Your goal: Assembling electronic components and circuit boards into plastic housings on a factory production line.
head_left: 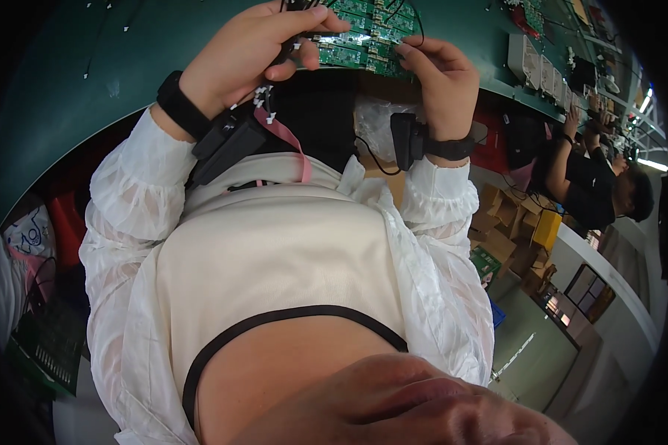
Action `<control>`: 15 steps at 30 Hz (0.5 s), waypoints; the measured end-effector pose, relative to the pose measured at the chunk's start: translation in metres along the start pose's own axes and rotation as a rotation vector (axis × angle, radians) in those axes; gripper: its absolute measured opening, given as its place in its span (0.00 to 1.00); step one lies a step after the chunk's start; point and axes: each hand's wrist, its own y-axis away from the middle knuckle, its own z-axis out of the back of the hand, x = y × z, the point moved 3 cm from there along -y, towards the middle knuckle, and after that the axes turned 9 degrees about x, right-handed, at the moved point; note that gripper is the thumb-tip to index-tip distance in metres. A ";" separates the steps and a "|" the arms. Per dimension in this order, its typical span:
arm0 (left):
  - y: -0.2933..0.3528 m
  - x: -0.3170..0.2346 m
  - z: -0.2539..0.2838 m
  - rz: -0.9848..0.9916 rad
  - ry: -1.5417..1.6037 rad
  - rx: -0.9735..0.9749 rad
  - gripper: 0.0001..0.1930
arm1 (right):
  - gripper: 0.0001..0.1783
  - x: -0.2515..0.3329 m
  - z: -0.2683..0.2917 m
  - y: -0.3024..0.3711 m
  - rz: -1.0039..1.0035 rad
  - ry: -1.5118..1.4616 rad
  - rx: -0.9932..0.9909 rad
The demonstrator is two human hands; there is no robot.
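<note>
A panel of green circuit boards (345, 56) lies at the near edge of the green worktable, between my hands. Closed around a bundle of thin black cables (292, 49) is my left hand (249, 48); small white connectors (266, 102) on the cable ends hang below its palm. Two of its fingers reach over the left part of the panel. My right hand (450, 87) is at the panel's right edge, thumb and forefinger pinched together. A thin black cable (421, 24) loops over the boards down to these fingertips; its end is hidden there.
The green worktable (156, 37) curves across the top, with loose connectors on its left part. White bins (525, 61) stand at the right. Beyond them a co-worker in black (583, 182) sits at the bench. Cardboard boxes (501, 226) lie below on the right.
</note>
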 end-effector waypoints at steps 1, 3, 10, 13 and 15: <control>-0.001 0.001 -0.002 0.040 0.043 -0.037 0.16 | 0.09 0.000 -0.003 -0.001 -0.002 0.001 0.004; -0.001 0.003 0.000 0.079 0.089 -0.075 0.17 | 0.08 0.003 -0.007 -0.002 0.066 0.185 0.010; -0.001 0.006 0.000 0.068 0.142 -0.088 0.20 | 0.08 0.016 -0.020 -0.004 0.205 0.625 0.014; -0.001 0.011 0.004 0.046 0.160 -0.046 0.20 | 0.07 0.022 -0.023 -0.005 0.257 0.723 0.009; -0.001 0.012 0.006 0.035 0.168 -0.027 0.20 | 0.06 0.028 -0.027 -0.008 0.320 0.922 0.053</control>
